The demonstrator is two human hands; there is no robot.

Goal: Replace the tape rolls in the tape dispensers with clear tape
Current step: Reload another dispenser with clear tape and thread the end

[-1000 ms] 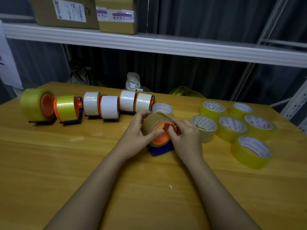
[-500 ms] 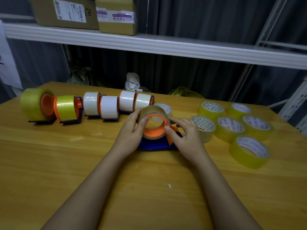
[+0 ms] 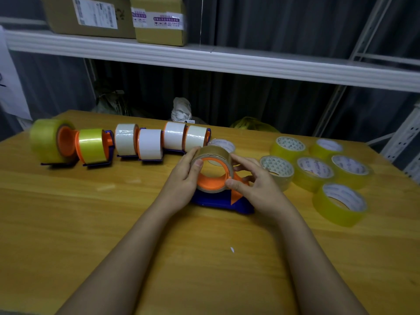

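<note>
At the centre of the frame, a person's two hands grip a brown tape roll (image 3: 216,153) seated on the orange hub (image 3: 210,181) of a blue tape dispenser (image 3: 223,202) that rests on the wooden surface (image 3: 113,223). The left hand (image 3: 181,180) curls round the roll's left side, thumb on its front rim; the right hand (image 3: 259,186) holds the right side, thumb on the lower rim and fingers on the upper edge. To the left of centre, a row of dispensers stands along the surface: two carry yellowish rolls (image 3: 68,144), four carry white rolls (image 3: 159,139). At the right of the frame, six clear tape rolls (image 3: 318,169) lie flat in a loose cluster, one just beside the right hand. Another roll (image 3: 223,144) lies flat just behind the held one. Across the upper frame runs a white shelf (image 3: 250,62), which holds two cardboard boxes (image 3: 113,17) at the upper left.
</note>
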